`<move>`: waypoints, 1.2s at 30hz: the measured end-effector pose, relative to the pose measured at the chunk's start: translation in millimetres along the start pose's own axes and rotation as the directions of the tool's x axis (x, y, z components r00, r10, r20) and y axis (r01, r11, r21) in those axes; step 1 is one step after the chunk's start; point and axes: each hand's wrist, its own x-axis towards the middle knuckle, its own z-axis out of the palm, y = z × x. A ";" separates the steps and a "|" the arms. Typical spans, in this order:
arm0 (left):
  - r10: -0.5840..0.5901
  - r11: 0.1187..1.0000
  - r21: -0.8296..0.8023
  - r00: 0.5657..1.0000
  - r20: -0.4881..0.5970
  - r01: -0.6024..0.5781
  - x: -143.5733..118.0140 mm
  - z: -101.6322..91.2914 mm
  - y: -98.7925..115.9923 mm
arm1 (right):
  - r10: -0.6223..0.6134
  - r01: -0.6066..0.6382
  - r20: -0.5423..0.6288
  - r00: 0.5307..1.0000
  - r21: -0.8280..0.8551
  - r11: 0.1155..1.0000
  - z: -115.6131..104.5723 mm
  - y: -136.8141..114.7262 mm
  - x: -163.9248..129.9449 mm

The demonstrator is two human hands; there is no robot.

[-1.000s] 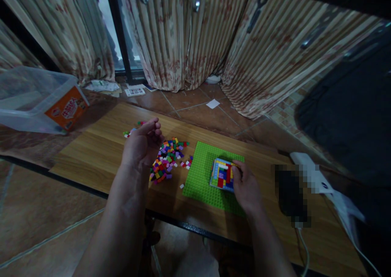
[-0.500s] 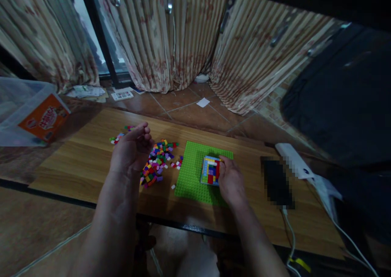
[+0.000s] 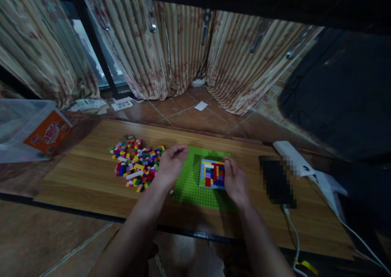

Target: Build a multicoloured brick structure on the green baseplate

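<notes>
Striped curtains [image 3: 180, 61] at back, wood table [image 3: 85, 163] in front. Clear bin [image 3: 49, 132] w/ orange label by table's L end, contents unclear. Green board [image 3: 192, 197] on table. L hand [image 3: 172, 163] above board's L edge, fingers curled, can't tell if holding anything; R hand [image 3: 235, 179] grips brick block [image 3: 210, 174] at R edge. Block's btwn hands, over board. Loose bricks [image 3: 137, 165] L of L hand.

White paper [image 3: 200, 105] near striped curtains [image 3: 181, 53]
</notes>
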 end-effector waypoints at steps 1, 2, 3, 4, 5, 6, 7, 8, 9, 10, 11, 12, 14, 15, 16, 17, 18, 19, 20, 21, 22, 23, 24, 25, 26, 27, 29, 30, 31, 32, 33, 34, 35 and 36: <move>0.065 0.992 0.104 0.997 0.029 -0.068 -0.6 4.0 -7.3 | 0.020 -0.020 -0.011 1.000 0.021 1.000 -0.6 1.3 2.0; 0.118 0.969 0.210 0.991 0.059 -0.128 -1.3 7.4 -13.7 | 0.031 -0.031 -0.014 0.999 0.036 0.999 -0.9 2.0 3.3; 0.154 0.937 0.305 0.985 0.078 -0.171 -2.3 10.5 -19.0 | 0.035 -0.035 -0.003 0.999 0.042 0.999 -0.7 2.1 3.7; 0.166 0.901 0.388 0.980 0.107 -0.195 -3.6 13.2 -23.3 | 0.031 -0.032 0.016 0.999 0.038 0.999 -0.2 1.8 3.3; 0.163 0.866 0.454 0.977 0.136 -0.208 -5.0 15.9 -26.6 | 0.019 -0.020 0.040 0.999 0.023 1.000 0.9 1.2 2.1; 0.150 0.837 0.504 0.975 0.166 -0.214 -6.5 18.5 -29.2 | 0.004 -0.004 0.058 0.998 0.000 1.000 2.3 0.5 0.3; 0.133 0.813 0.539 0.971 0.197 -0.221 -7.9 21.1 -31.4 | -0.013 0.015 0.071 0.997 -0.029 0.999 4.0 0.0 -1.9; 0.123 0.793 0.564 0.967 0.224 -0.231 -9.1 23.6 -33.4 | -0.030 0.035 0.078 0.997 -0.060 0.998 6.0 -0.2 -4.1; 0.119 0.775 0.583 0.962 0.244 -0.244 -10.2 25.9 -35.3 | -0.048 0.055 0.077 0.996 -0.089 0.995 8.0 -0.1 -6.2; 0.123 0.756 0.602 0.958 0.258 -0.259 -11.1 28.0 -37.3 | -0.067 0.075 0.072 0.995 -0.114 0.991 9.9 0.3 -8.0; 0.130 0.733 0.623 0.955 0.266 -0.273 -11.8 29.8 -39.1 | -0.085 0.093 0.064 0.994 -0.136 0.986 11.7 1.0 -9.4; 0.138 0.710 0.643 0.953 0.271 -0.286 -12.5 31.2 -40.7 | -0.102 0.109 0.058 0.993 -0.153 0.982 13.3 1.9 -10.3; 0.157 0.668 0.673 0.945 0.288 -0.316 -14.0 33.1 -43.3 | -0.129 0.135 0.044 0.991 -0.178 0.975 15.6 3.7 -10.9; 0.165 0.649 0.687 0.942 0.291 -0.326 -14.9 33.7 -44.2 | -0.139 0.145 0.044 0.989 -0.183 0.972 16.4 4.5 -10.7; 0.168 0.633 0.701 0.943 0.288 -0.327 -15.9 34.2 -44.8 | -0.145 0.150 0.041 0.989 -0.188 0.971 16.9 5.0 -10.4; 0.170 0.622 0.712 0.943 0.285 -0.327 -16.9 34.7 -45.3 | -0.148 0.154 0.045 0.988 -0.194 0.969 17.2 5.4 -10.0; 0.171 0.616 0.718 0.945 0.280 -0.324 -18.0 35.2 -45.8 | -0.148 0.156 0.052 0.988 -0.201 0.967 17.1 5.8 -9.7; 0.172 0.615 0.721 0.947 0.273 -0.320 -19.0 35.6 -46.2 | -0.146 0.155 0.061 0.987 -0.210 0.965 16.8 6.2 -9.4; 0.172 0.618 0.721 0.948 0.268 -0.315 -19.8 36.0 -46.6 | -0.145 0.157 0.073 0.987 -0.219 0.963 16.1 6.8 -9.1; 0.169 0.622 0.719 0.950 0.263 -0.310 -20.6 36.3 -46.9 | -0.146 0.162 0.085 0.986 -0.225 0.961 15.2 7.6 -8.7; 0.164 0.627 0.719 0.953 0.256 -0.302 -21.1 36.4 -46.9 | -0.150 0.169 0.096 0.984 -0.227 0.959 14.0 8.5 -8.2; 0.158 0.631 0.718 0.955 0.252 -0.294 -21.4 36.3 -46.5 | -0.156 0.176 0.103 0.982 -0.225 0.958 12.5 9.3 -7.7; 0.153 0.636 0.716 0.956 0.249 -0.288 -21.5 36.0 -45.4 | -0.162 0.181 0.104 0.981 -0.220 0.958 10.6 9.6 -7.1; 0.149 0.642 0.713 0.958 0.247 -0.283 -21.3 35.3 -43.7 | -0.169 0.187 0.098 0.981 -0.217 0.958 8.4 9.1 -6.7; 0.149 0.650 0.707 0.959 0.242 -0.279 -21.0 34.3 -41.2 | -0.180 0.194 0.083 0.980 -0.217 0.957 5.9 7.4 -6.4; 0.153 0.660 0.699 0.960 0.233 -0.275 -20.5 32.8 -37.9 | -0.195 0.203 0.056 0.979 -0.218 0.955 3.2 4.4 -6.7; 0.168 0.687 0.676 0.963 0.209 -0.267 -18.9 28.7 -29.6 | -0.261 0.249 -0.024 0.965 -0.222 0.943 -1.8 -5.7 -9.3; 0.181 0.699 0.664 0.964 0.194 -0.265 -17.7 26.0 -25.0 | -0.301 0.278 -0.077 0.951 -0.216 0.936 -3.6 -12.3 -12.0; 0.200 0.711 0.651 0.964 0.177 -0.267 -16.2 22.7 -20.5 | -0.332 0.304 -0.119 0.936 -0.204 0.930 -4.4 -19.4 -15.7; 0.223 0.723 0.635 0.962 0.159 -0.272 -14.3 19.1 -16.3 | -0.354 0.326 -0.140 0.925 -0.185 0.927 -4.0 -26.4 -20.3; 0.246 0.736 0.616 0.959 0.141 -0.279 -11.9 15.0 -12.9 | -0.370 0.346 -0.156 0.916 -0.161 0.924 -2.3 -33.0 -25.7; 0.268 0.753 0.593 0.956 0.121 -0.286 -9.1 10.6 -10.2 | -0.388 0.373 -0.119 0.914 -0.126 0.919 0.9 -38.9 -31.6; 0.288 0.773 0.563 0.953 0.098 -0.292 -6.0 5.9 -8.6 | -0.425 0.420 -0.079 0.902 -0.071 0.905 5.5 -43.7 -37.7; 0.303 0.796 0.529 0.950 0.073 -0.294 -2.6 1.2 -7.9 | -0.484 0.484 -0.061 0.873 -0.018 0.875 11.2 -47.6 -43.8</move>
